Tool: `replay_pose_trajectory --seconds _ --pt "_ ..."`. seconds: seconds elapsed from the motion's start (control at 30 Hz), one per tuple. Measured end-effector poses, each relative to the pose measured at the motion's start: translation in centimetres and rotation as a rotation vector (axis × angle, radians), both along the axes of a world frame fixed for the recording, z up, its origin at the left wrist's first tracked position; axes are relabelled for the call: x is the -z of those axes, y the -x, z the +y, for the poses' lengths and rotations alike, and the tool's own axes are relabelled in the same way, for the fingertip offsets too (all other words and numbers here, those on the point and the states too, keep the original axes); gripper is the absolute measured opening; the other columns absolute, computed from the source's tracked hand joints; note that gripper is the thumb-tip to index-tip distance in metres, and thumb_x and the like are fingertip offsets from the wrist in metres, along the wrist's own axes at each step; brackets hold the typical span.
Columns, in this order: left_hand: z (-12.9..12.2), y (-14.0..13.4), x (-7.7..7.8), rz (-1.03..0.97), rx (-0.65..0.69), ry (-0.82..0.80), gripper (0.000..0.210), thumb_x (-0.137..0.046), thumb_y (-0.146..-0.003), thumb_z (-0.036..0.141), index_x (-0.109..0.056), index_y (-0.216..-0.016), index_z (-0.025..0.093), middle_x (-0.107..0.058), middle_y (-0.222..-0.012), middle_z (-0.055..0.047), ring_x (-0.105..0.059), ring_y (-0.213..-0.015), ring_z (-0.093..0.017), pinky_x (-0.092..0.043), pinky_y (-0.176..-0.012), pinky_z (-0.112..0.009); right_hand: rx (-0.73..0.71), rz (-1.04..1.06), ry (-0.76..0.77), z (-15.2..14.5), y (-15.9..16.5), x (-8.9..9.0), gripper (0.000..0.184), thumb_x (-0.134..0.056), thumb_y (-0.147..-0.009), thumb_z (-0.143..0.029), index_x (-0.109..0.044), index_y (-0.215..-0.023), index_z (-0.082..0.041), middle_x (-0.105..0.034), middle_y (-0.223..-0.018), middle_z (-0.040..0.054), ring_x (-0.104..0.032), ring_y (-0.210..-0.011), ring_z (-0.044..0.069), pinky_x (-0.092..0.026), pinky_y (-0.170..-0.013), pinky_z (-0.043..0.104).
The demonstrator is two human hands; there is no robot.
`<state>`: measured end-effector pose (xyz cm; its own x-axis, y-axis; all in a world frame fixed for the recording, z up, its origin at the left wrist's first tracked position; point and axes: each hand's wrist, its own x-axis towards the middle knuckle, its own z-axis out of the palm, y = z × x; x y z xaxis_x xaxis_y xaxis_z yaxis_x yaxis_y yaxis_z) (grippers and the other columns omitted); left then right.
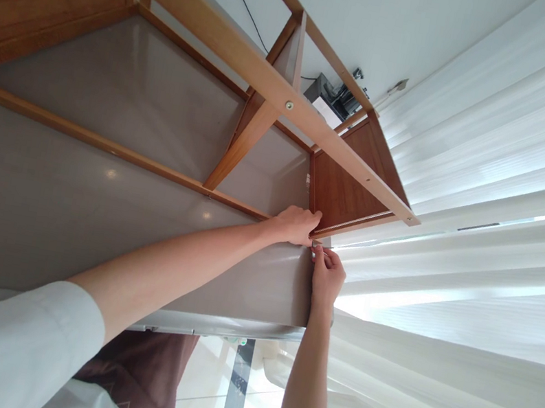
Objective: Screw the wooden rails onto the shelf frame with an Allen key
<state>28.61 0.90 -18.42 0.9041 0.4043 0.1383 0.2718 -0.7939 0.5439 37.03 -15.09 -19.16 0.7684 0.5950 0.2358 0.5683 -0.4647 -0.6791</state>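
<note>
A wooden furniture frame [335, 143] with brown end panels and thin rails lies on a grey-brown tabletop [142, 231]. My left hand [297, 226] is closed around its lower rail [104, 147], at the corner by the right end panel [354, 169]. Just below that corner, my right hand [327, 274] pinches something small and thin against the end of the frame. Its kind is hidden by the fingers. A round metal bolt head [290, 105] shows in the upper rail, above a slanted wooden divider [244, 146].
White curtains [478, 287] hang close along the right side. Behind the frame, a black device [330, 95] and a thin black cable [246, 4] are near the white wall. Dark maroon cloth [145, 371] hangs below the table's front edge.
</note>
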Motion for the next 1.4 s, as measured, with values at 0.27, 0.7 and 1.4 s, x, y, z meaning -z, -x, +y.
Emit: replay_pose_trajectory --seconds 0.27,0.7,1.4 --pt "0.2 0.0 -0.1 -0.004 0.010 0.010 0.053 -0.062 -0.078 0.049 -0.049 -0.118 0.018 -0.069 -0.111 -0.015 -0.067 -0.100 -0.033 -0.053 -0.081 -0.040 0.026 -0.002 -0.030 -0.3 0.3 0.1 0.046 -0.057 -0.083 -0.062 -0.067 -0.094 -0.018 -0.075 -0.087 0.0090 -0.069 -0.078 0.023 -0.048 -0.068 0.031" --pt "0.6 0.2 -0.1 0.005 0.053 0.041 0.054 -0.061 -0.077 0.052 -0.049 -0.118 0.019 -0.068 -0.115 -0.015 -0.066 -0.103 -0.032 -0.053 -0.082 -0.040 0.025 -0.258 0.051 0.0 1.5 0.1 0.039 -0.049 -0.090 -0.055 -0.068 -0.094 -0.021 -0.074 -0.089 0.0064 -0.066 -0.078 0.022 -0.042 -0.075 0.031" --pt "0.5 0.4 -0.4 0.017 0.056 0.017 0.052 -0.063 -0.074 0.046 -0.048 -0.116 0.018 -0.068 -0.114 -0.014 -0.067 -0.100 -0.031 -0.053 -0.078 -0.038 0.032 0.003 -0.007 0.1 0.4 -0.2 0.046 -0.057 -0.082 -0.062 -0.068 -0.086 -0.017 -0.074 -0.077 0.0070 -0.067 -0.071 0.021 -0.046 -0.064 0.029"
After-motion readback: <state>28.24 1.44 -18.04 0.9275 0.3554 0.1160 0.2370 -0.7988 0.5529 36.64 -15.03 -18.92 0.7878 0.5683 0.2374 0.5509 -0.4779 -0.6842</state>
